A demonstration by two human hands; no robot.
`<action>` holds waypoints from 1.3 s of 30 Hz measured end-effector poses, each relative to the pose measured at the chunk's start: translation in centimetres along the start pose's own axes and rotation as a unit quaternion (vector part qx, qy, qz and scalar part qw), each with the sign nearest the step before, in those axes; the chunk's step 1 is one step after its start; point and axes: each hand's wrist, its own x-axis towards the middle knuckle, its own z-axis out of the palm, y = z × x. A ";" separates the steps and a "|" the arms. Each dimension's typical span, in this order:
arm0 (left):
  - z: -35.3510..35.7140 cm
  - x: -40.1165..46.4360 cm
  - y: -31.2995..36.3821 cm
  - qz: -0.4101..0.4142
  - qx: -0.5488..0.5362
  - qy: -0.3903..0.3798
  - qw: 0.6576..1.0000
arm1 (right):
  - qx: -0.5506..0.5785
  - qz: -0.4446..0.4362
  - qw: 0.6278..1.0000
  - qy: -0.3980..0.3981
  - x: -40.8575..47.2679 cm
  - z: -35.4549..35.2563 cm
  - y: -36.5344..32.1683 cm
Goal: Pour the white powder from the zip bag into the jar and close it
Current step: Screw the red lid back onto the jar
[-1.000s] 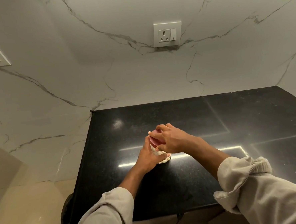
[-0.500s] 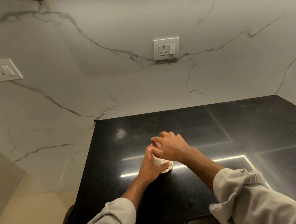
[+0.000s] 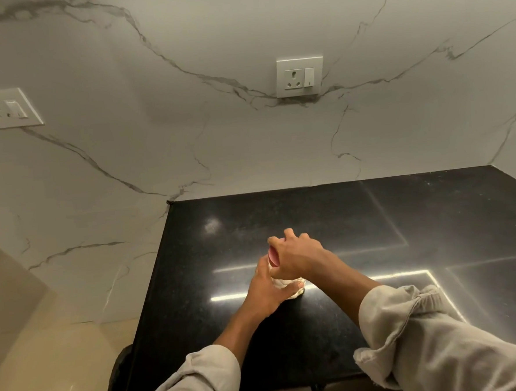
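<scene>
Pink lid [image 3: 273,257] under right hand [image 3: 297,258], jar [image 3: 288,288] in left hand [image 3: 267,291].

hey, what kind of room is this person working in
Most likely a home kitchen: a polished black stone countertop, a white marble-look wall with grey veins behind it, and white socket plates set in that wall above the counter.

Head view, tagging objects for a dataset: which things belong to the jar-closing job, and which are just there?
In the job: jar, pink lid, left hand, right hand.
Just there: black counter, wall socket, second socket.
</scene>
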 end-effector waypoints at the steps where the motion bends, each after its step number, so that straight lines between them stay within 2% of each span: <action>1: 0.1 0.0 -0.3 -0.004 -0.011 0.000 1.000 | 0.011 -0.006 1.000 0.004 0.1 0.1 0.1; 5: 0.2 -0.5 -1.9 -0.026 -0.074 -0.009 0.997 | 0.051 -0.010 0.998 0.018 0.3 0.3 0.8; 7: 0.1 -0.6 -2.5 -0.048 -0.135 -0.013 0.990 | 0.060 0.005 0.998 0.023 0.4 -0.4 1.5; 9: 0.0 -0.7 -2.2 -0.078 -0.225 0.015 0.971 | 0.087 0.024 0.995 0.038 0.4 -1.8 2.1; 11: -0.3 -0.8 -1.2 -0.128 -0.349 0.033 0.928 | 0.130 0.036 0.989 0.056 0.3 -3.2 2.5; 14: -0.6 -0.4 0.7 -0.166 -0.524 -0.007 0.835 | 0.185 0.027 0.980 0.074 -0.1 -4.8 2.0; 16: -0.6 -0.2 2.1 -0.162 -0.594 -0.014 0.788 | 0.183 0.019 0.979 0.087 -0.5 -5.5 1.2; 18: -0.7 -0.1 3.3 -0.164 -0.622 -0.024 0.765 | 0.146 0.012 0.983 0.111 -1.0 -6.2 0.8; 25: -1.4 0.3 3.4 -0.156 -0.602 -0.074 0.780 | 0.032 -0.051 0.989 0.136 -2.6 -7.9 0.4; 33: -1.6 0.1 3.2 -0.151 -0.580 -0.076 0.797 | 0.063 -0.097 0.987 0.115 -2.6 -7.3 1.3; 39: -1.6 -0.1 2.7 -0.170 -0.562 -0.114 0.801 | 0.066 -0.171 0.980 0.074 -2.6 -7.3 2.1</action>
